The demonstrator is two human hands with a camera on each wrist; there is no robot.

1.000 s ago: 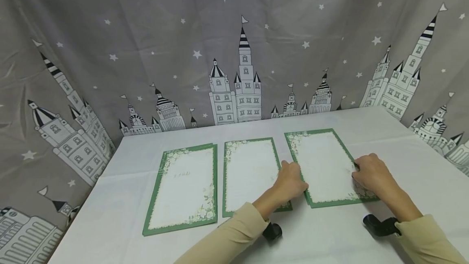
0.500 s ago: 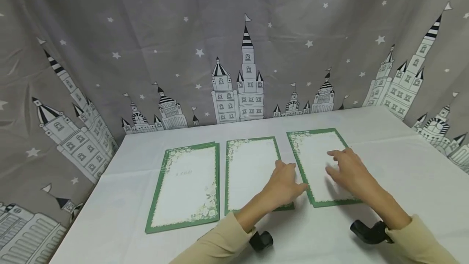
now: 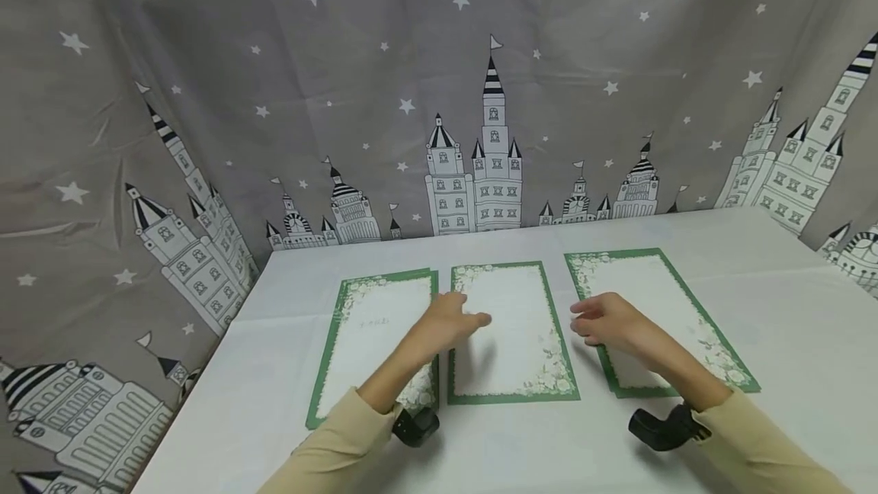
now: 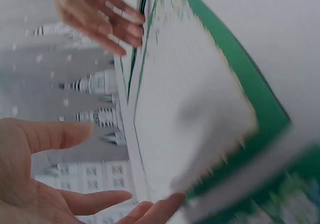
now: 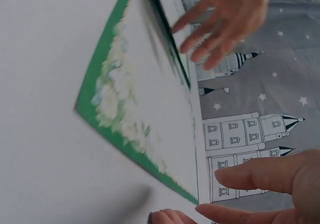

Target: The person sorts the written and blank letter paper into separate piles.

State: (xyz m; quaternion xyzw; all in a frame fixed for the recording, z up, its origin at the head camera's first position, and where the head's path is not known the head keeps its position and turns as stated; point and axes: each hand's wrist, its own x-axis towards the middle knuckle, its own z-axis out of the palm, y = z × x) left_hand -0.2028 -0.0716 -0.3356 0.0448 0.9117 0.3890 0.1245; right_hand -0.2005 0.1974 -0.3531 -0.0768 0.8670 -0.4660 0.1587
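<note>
Three green-bordered paper sheets with floral corners lie in a row on a white tabletop: a left sheet [image 3: 370, 299], a middle sheet [image 3: 511, 349] and a right sheet [image 3: 648, 280]. Green edges peeking out show more paper under the left and right ones. My left hand [image 3: 442, 324] hovers over the gap between left and middle sheets, casting a shadow on the middle one. Its fingers and thumb are spread, holding nothing, as the left wrist view confirms. My right hand [image 3: 613, 322] is at the right sheet's left edge, fingers loosely bent and thumb apart, gripping nothing.
The white-covered table [image 3: 521, 448] runs back to a grey curtain [image 3: 384, 14] printed with castles and stars. Black curved camera mounts [image 3: 661, 429] stick out at both cuffs. Faint handwriting marks the left sheet.
Both hands have moved left: the left from the middle sheet's right edge to its left side, the right off the right sheet's right edge, which it held earlier. The view has shifted slightly left.
</note>
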